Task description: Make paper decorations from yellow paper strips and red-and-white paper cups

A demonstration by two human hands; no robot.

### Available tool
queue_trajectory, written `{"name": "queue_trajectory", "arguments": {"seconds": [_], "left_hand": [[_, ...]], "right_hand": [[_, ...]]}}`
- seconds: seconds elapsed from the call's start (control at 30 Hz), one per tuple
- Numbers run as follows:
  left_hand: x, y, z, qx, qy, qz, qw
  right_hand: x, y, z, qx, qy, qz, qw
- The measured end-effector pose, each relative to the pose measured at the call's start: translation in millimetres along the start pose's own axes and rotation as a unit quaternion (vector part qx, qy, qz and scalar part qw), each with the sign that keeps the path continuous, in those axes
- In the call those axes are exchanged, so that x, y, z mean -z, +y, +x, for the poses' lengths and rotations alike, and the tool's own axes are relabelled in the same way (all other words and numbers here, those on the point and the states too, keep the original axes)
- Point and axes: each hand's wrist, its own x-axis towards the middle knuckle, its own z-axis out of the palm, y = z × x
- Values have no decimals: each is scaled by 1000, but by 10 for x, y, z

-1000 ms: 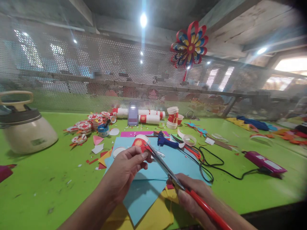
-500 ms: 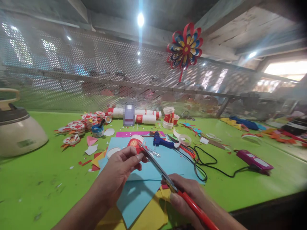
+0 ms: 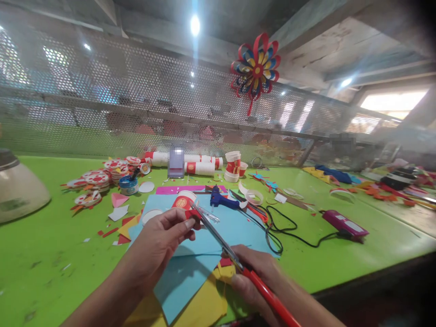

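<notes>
Pinched between the thumb and fingers of my left hand (image 3: 166,238) is a small piece of red paper (image 3: 191,214). My right hand (image 3: 260,272) grips a pair of scissors (image 3: 218,239) with red handles, and the blades reach up and left to the paper. Whether they are cutting into it I cannot tell. Just beyond my left fingers a red and white paper cup (image 3: 181,201) lies on light blue paper (image 3: 235,227). A blue glue gun (image 3: 223,200) rests on the far side of this paper.
Stacked paper cups (image 3: 200,168) and a phone-like device (image 3: 176,163) stand at the back. Decorated paper discs (image 3: 97,178) and a blue jar (image 3: 128,185) are on the left. A purple power strip (image 3: 344,225) with black cord lies right. Yellow paper (image 3: 204,304) is near me.
The view has turned slightly right, so everything sits further left. Both hands keep their holds on the red paper and the scissors, almost in the same pose.
</notes>
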Motion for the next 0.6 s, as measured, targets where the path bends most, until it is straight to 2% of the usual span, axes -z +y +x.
{"name": "queue_trajectory", "arguments": {"seconds": [0.23, 0.43, 0.6], "left_hand": [[-16, -10, -1, 2, 8, 2, 1000], [-22, 10, -21, 14, 8, -7, 1000], [-32, 34, -28, 16, 1, -7, 1000]], "right_hand": [[-28, -4, -8, -4, 18, -10, 1000], [-100, 83, 42, 28, 41, -2, 999], [-127, 141, 58, 16, 48, -19, 999]]}}
